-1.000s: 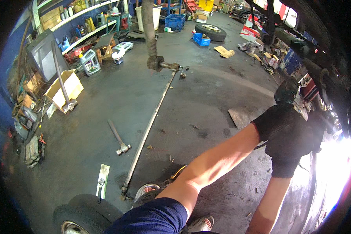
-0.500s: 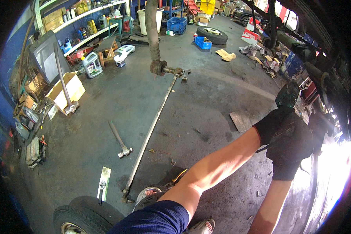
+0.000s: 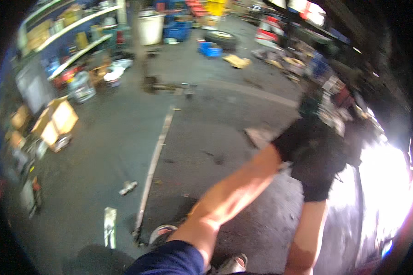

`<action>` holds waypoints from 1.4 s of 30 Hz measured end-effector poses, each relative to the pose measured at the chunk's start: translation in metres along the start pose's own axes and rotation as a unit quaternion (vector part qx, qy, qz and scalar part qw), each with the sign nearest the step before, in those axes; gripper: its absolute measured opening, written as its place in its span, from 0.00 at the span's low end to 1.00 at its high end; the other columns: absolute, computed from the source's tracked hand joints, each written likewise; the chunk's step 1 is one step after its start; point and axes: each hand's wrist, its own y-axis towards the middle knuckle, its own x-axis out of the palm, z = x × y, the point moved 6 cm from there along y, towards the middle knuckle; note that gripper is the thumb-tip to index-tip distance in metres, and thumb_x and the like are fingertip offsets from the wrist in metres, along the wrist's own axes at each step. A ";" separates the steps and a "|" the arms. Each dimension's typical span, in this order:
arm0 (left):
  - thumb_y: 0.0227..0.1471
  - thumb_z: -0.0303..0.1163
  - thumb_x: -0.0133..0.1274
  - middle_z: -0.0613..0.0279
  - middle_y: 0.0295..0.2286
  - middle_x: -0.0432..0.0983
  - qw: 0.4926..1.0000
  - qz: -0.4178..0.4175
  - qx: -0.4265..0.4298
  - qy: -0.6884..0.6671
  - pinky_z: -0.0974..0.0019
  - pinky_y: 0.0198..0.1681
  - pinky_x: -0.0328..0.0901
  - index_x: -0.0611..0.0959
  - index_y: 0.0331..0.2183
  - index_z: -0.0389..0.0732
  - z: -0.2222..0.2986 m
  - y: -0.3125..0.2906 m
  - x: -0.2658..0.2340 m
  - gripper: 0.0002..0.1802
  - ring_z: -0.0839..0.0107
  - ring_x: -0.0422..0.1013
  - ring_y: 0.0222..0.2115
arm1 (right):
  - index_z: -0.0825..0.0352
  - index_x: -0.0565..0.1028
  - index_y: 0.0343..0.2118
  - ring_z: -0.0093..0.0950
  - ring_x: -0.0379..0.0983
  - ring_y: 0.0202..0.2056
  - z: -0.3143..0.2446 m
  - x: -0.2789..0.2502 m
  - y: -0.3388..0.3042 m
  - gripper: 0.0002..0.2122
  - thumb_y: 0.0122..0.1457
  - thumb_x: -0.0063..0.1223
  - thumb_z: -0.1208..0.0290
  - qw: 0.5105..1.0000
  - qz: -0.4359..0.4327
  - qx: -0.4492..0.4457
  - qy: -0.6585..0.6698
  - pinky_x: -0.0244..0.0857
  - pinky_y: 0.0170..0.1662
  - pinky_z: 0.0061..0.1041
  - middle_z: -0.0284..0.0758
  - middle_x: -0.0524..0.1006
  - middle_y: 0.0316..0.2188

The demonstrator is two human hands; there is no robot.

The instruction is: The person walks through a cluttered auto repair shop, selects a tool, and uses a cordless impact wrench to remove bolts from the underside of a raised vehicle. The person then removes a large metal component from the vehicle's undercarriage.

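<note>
Both my hands wear dark gloves and are close together at the right, under dark vehicle parts (image 3: 353,59). My left hand (image 3: 294,137) reaches across from a blue sleeve. My right hand (image 3: 321,162) comes up from below and overlaps it. Both look closed, but blur and shadow hide what they grip. A dark green shape (image 3: 310,104) shows just beyond the gloves; its kind is unclear. Beside them is a dark part (image 3: 360,137) against a very bright glare. A long metal rod (image 3: 154,165) lies on the floor to the left.
A hammer (image 3: 128,187) and a pale strip (image 3: 109,227) with a wrench lie left of the rod. A cardboard box (image 3: 57,121) stands at far left, near shelves (image 3: 80,30). Further back are a tyre (image 3: 221,40), a blue box (image 3: 210,49) and flattened cardboard (image 3: 237,61).
The view has swung and blurred, so the surroundings sit further left. Both hands stay together at the vehicle parts, in much the same pose.
</note>
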 end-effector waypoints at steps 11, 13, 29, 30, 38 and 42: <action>0.65 0.31 0.46 0.61 0.37 0.78 0.989 0.113 -0.053 0.079 0.67 0.43 0.71 0.79 0.45 0.39 0.015 -0.014 -0.024 0.11 0.71 0.74 0.37 | 0.64 0.72 0.53 0.26 0.74 0.46 0.053 0.080 -0.053 0.19 0.70 0.46 0.55 0.842 -0.068 0.231 0.482 0.70 0.51 0.27 0.33 0.78 0.45; 0.65 0.31 0.46 0.61 0.37 0.78 0.994 0.098 0.002 0.055 0.67 0.43 0.71 0.79 0.46 0.39 0.029 -0.021 -0.010 0.12 0.71 0.74 0.36 | 0.64 0.72 0.53 0.26 0.74 0.46 0.051 0.081 -0.055 0.19 0.69 0.46 0.54 0.808 -0.060 0.263 0.524 0.70 0.51 0.27 0.33 0.78 0.45; 0.63 0.31 0.49 0.58 0.39 0.78 0.921 0.050 0.080 0.377 0.66 0.45 0.70 0.78 0.48 0.39 0.040 -0.018 -0.002 0.13 0.69 0.74 0.39 | 0.63 0.73 0.50 0.25 0.75 0.44 0.056 0.099 -0.069 0.18 0.69 0.46 0.54 0.664 -0.026 0.357 0.656 0.70 0.50 0.26 0.32 0.79 0.42; 0.62 0.31 0.49 0.58 0.39 0.78 0.910 0.032 0.101 0.401 0.66 0.45 0.70 0.78 0.48 0.39 0.039 -0.017 -0.001 0.13 0.69 0.74 0.39 | 0.63 0.74 0.50 0.25 0.75 0.44 0.055 0.097 -0.067 0.18 0.69 0.47 0.54 0.675 -0.009 0.333 0.658 0.70 0.50 0.26 0.32 0.79 0.42; 0.62 0.30 0.49 0.59 0.39 0.79 0.881 0.002 0.148 0.449 0.65 0.44 0.71 0.78 0.46 0.39 0.042 -0.021 0.003 0.12 0.70 0.75 0.38 | 0.63 0.74 0.49 0.25 0.75 0.43 0.050 0.110 -0.069 0.18 0.69 0.47 0.53 0.483 -0.019 0.411 0.773 0.70 0.49 0.26 0.31 0.79 0.41; 0.61 0.29 0.51 0.59 0.38 0.79 0.969 0.026 0.062 0.237 0.65 0.43 0.71 0.78 0.46 0.38 0.030 -0.016 -0.001 0.12 0.70 0.75 0.38 | 0.63 0.74 0.48 0.25 0.75 0.43 0.047 0.116 -0.072 0.17 0.69 0.47 0.53 0.362 -0.033 0.439 0.822 0.70 0.49 0.25 0.31 0.79 0.40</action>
